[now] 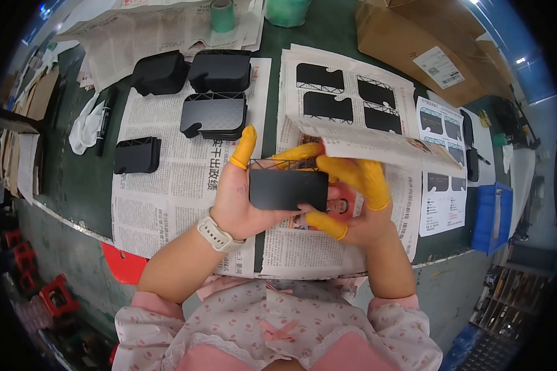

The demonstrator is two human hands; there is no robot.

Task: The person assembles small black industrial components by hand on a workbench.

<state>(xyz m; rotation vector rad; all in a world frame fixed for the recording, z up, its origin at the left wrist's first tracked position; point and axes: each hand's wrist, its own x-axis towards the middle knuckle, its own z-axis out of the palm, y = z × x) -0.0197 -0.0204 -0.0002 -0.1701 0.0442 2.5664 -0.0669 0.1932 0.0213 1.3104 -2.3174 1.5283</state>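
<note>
Black lattice-edged plate (288, 190): ctr of view, raised over table, lying on L palm + fingers; lattice strip on far edge, solid part toward person.
L hand (230, 196): palm up, holding plate from below; thumb sticks up by plate's L end, w/ yellow finger cot (246, 146); white wristband (215, 234) on wrist.
R hand (368, 213): fingers bent nr plate's R end, yellow cots on; thumb nr lower R corner. Can't tell if it grips plate or paper.
Lifted newspaper sheet (390, 145): flap up just past R fingers.
Loose plates (319, 77): 4 pcs visible beyond flap, 2x2, flat on R newspaper (303, 260).
Plate stacks (213, 115): 4 on L newspaper (167, 213); 3 grouped at far end, smaller one apart, nearer person.
White sheet (439, 213): R of R newspaper, black plate shapes on it, printed or real unclear.
Marker pen (103, 123): black, L of L newspaper, beside crumpled white cloth (85, 127).
Table (80, 185): green top.
Far side: green tape roll (222, 15) on newspaper pile (161, 34), green container (287, 12), cardboard box (408, 46).
Blue bin (492, 219): table's R end.
Red seat (122, 263): below nr L table edge.
</note>
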